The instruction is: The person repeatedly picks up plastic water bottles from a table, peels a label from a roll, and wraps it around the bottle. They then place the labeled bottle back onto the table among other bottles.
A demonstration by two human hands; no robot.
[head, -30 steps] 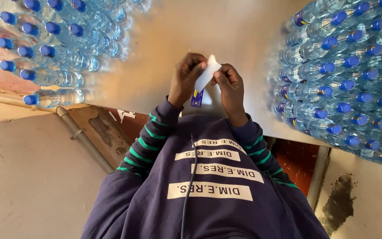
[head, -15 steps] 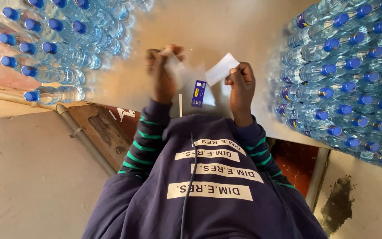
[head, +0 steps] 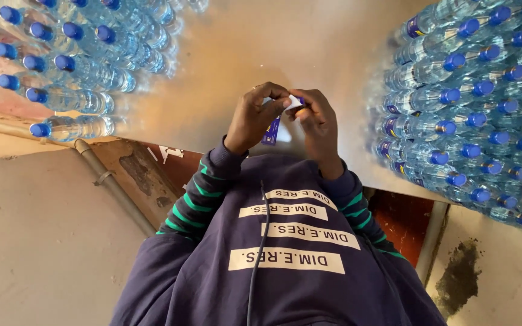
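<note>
Both hands meet over the pale surface [head: 309, 48], fingers bent close around a small white-and-blue label [head: 278, 121]. The left hand [head: 254, 118] curls its fingers [head: 271, 96] over the top, with the thumb pressed toward the label's upper edge, leaving almost no gap. The right hand [head: 316, 124] pinches the white corner of the same label between thumb and fingers [head: 307, 104], also drawn tight. The blue strip of the label hangs down between the two palms, just above the dark sweatshirt [head: 279, 253] with striped green cuffs. To the left stands a cluster of clear water bottles with blue caps [head: 86, 66], well apart from the hands. A larger bank of bottles [head: 472, 102] fills the right side, near the right wrist but not touching it.
</note>
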